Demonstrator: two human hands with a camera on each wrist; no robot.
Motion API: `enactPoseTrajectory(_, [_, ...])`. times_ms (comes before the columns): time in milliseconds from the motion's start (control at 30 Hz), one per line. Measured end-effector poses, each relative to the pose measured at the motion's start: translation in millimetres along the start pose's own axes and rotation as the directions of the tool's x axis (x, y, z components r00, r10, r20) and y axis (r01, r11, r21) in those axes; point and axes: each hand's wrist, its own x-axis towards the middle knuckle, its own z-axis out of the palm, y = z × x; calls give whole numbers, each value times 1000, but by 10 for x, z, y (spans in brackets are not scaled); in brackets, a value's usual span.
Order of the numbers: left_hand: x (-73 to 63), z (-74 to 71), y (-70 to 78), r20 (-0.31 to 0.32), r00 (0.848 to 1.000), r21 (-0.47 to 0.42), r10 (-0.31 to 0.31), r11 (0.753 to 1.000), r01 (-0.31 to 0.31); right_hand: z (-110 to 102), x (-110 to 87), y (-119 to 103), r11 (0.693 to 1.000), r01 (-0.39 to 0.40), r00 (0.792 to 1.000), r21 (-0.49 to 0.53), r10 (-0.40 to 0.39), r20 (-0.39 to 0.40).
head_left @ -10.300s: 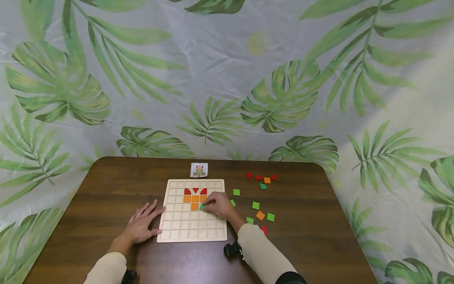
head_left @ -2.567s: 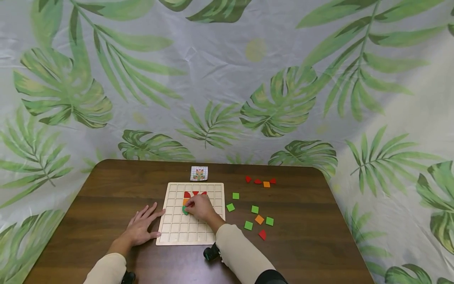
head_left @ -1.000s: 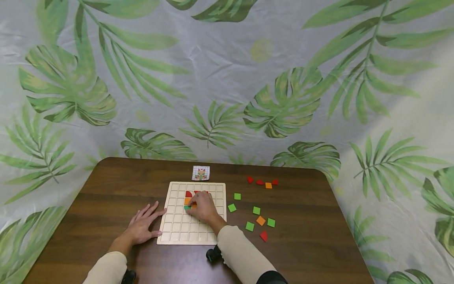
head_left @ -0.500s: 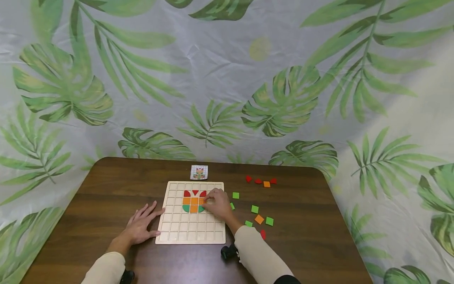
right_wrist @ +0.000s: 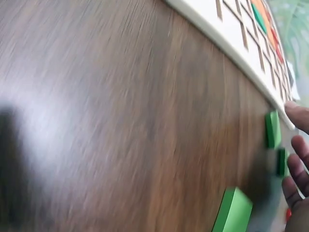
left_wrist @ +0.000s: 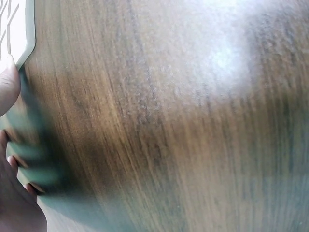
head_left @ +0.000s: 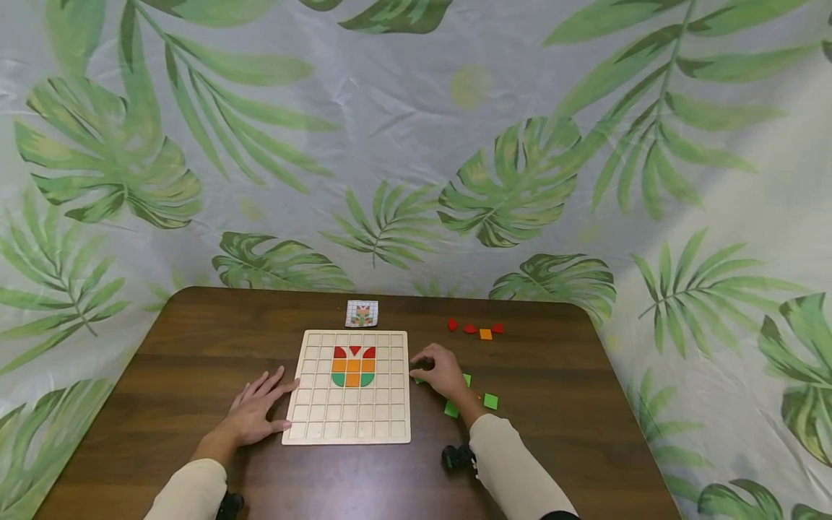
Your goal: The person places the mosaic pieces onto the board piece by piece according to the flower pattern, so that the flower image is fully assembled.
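Note:
The pale wooden grid board point(head_left: 347, 422) lies on the table with a tulip-like figure of tiles set in it. Red tiles point(head_left: 369, 352) top the figure, orange tiles point(head_left: 352, 366) fill its middle, and two rounded dark green tiles point(head_left: 338, 379) flank the lowest orange one. My left hand point(head_left: 255, 413) rests at the board's left edge, fingers spread, its thumb point(left_wrist: 8, 84) touching the rim near a corner. Just off the right edge, my right hand point(head_left: 443, 370) is over a light green square tile point(right_wrist: 273, 129), with thumb and fingers apart and nothing between them.
A small pattern card point(head_left: 361, 313) lies behind the board. Loose green squares point(head_left: 490, 401) are scattered to the right, partly behind my right arm. Red pieces point(head_left: 452, 325) and an orange square point(head_left: 485, 334) lie at the back right. A leaf-print cloth point(head_left: 390, 144) hangs behind the table.
The two dark green tiles have been placed beside the lowest orange tile. Over the last half second my right hand has moved right, off the board. My left hand stays at its edge.

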Motion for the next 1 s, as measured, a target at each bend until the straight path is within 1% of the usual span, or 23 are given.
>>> enactPoseTrajectory(233, [5, 6, -3, 2, 1000, -7, -7, 1000, 7, -109, -79, 82, 999, -35, 999, 17, 35, 32])
enactPoseTrajectory(433, [8, 7, -4, 10, 1000, -14, -20, 1000, 21, -125, -87, 140, 999, -31, 996, 12, 30, 85])
enactPoseTrajectory(567, [3, 1, 4, 17, 1000, -16, -20, 1000, 21, -119, -78, 163, 999, -36, 994, -8, 37, 101])
enactPoseTrajectory(667, [3, -8, 14, 16, 1000, -18, -19, 1000, 19, -114, -75, 167, 999, -30, 994, -23, 32, 102])
enactPoseTrajectory(800, [9, -22, 21, 1, 1000, -3, -10, 1000, 10, -111, -82, 159, 1000, -17, 996, -15, 18, 86])
enactPoseTrajectory(933, [13, -23, 29, 24, 1000, 1, -16, 1000, 16, -103, -102, 150, 998, -58, 995, 21, 56, 79])
enactPoseTrajectory(1000, [17, -30, 33, 29, 999, 4, -17, 1000, 17, -98, -110, 142, 995, -91, 993, 38, 88, 76])
